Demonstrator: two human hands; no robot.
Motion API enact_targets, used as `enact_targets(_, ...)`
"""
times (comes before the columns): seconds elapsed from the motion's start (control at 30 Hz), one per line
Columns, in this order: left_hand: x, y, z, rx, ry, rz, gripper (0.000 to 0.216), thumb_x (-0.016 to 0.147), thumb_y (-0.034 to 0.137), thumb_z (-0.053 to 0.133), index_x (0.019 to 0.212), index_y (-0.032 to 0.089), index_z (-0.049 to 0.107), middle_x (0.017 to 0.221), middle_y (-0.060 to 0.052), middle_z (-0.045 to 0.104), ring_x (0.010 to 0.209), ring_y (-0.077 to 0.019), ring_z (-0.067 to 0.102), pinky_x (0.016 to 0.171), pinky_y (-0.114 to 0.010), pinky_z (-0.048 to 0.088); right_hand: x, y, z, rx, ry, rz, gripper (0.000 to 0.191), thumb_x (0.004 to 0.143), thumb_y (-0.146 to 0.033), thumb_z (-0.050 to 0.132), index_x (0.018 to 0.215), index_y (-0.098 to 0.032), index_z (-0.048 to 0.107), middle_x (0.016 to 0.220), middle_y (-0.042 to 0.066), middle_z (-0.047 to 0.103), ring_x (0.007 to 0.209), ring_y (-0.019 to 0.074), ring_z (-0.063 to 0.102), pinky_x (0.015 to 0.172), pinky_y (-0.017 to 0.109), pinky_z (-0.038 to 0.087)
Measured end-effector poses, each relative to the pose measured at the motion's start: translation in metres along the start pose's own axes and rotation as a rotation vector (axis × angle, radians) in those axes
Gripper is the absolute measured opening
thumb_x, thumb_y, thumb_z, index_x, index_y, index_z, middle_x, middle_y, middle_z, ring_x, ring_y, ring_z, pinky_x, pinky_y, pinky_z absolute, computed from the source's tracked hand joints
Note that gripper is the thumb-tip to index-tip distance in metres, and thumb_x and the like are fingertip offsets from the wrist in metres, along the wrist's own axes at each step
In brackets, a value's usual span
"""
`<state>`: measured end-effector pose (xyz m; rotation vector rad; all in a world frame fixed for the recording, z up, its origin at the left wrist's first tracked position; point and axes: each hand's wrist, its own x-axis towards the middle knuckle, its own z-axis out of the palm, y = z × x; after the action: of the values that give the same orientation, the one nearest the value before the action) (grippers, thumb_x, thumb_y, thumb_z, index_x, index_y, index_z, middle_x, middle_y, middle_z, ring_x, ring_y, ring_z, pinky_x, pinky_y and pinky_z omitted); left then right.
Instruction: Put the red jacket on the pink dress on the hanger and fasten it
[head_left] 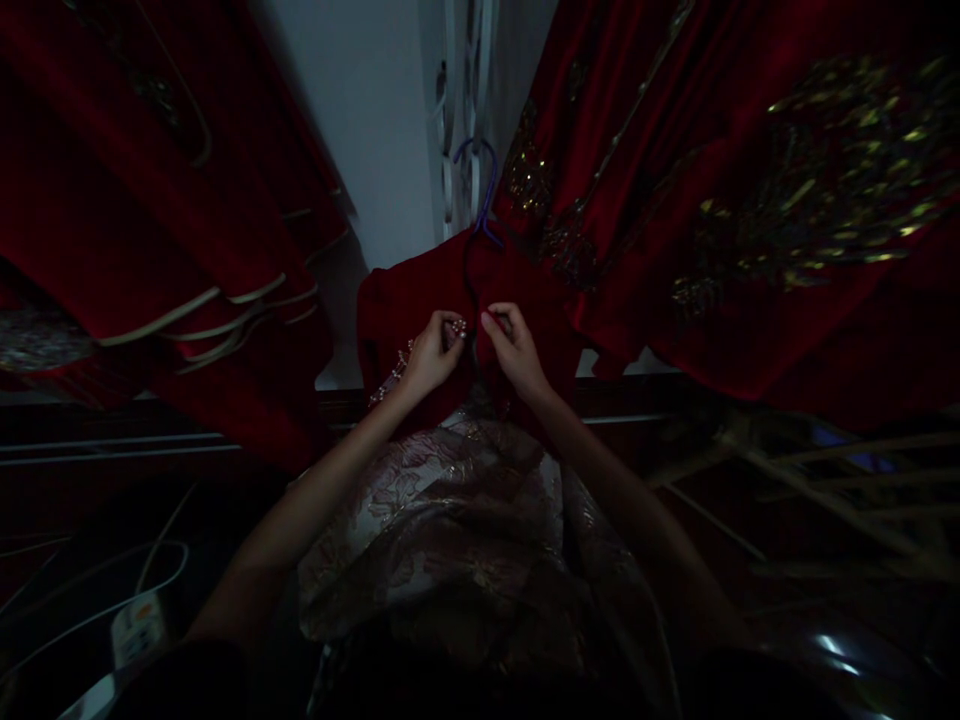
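Observation:
A red jacket (416, 285) hangs in front of me on a purple hanger (487, 190), its front facing me. My left hand (439, 350) is pinched closed at the jacket's front edge, with small pale beads at the fingertips. More of this beaded trim (391, 375) shows on the jacket beside the wrist. Across a narrow gap, my right hand (514, 345) pinches the opposite front edge. Dim light hides exactly what lies between the fingertips. Below both hands, a pale patterned brocade cloth (450, 490) spreads over my lap.
Red draped cloth with gold edging (187, 310) hangs at the left. Red cloth with gold sequins (825, 180) hangs at the right. Behind the hanger is a white metal grille (469, 90). A power strip (139, 628) with a white cord lies at lower left.

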<state>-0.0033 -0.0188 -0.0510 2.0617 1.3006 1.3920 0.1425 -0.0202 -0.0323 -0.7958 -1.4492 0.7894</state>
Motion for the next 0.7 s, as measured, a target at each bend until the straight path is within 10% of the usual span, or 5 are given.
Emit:
enact_targets(0.37,-0.005,-0.001,0.003,-0.195,0.246,-0.106,0.023,0.081,0.024,0.059,0.101,0.021,0.047,0.078,0.002,0.063,0.069,-0.0086,0.063,0.066,-0.02,0.05,-0.005,0.019,0.0,0.072,-0.107,0.15,0.038,0.075,-0.051,0.063,0.101,-0.025,0.055,0.102,0.004,0.063,0.095,0.0158,0.062,0.089,0.033,0.052)
enact_targets(0.7,-0.006,-0.013,0.0,-0.279,0.133,-0.139,0.011,0.076,0.022,0.062,0.086,0.016,0.058,0.078,-0.001,0.065,0.067,-0.0082,0.063,0.066,-0.02,0.051,-0.007,0.025,0.0,0.101,-0.116,0.133,0.032,0.069,-0.038,0.071,0.094,-0.021,0.06,0.098,0.004,0.068,0.087,0.0139,0.064,0.085,0.031,0.054)
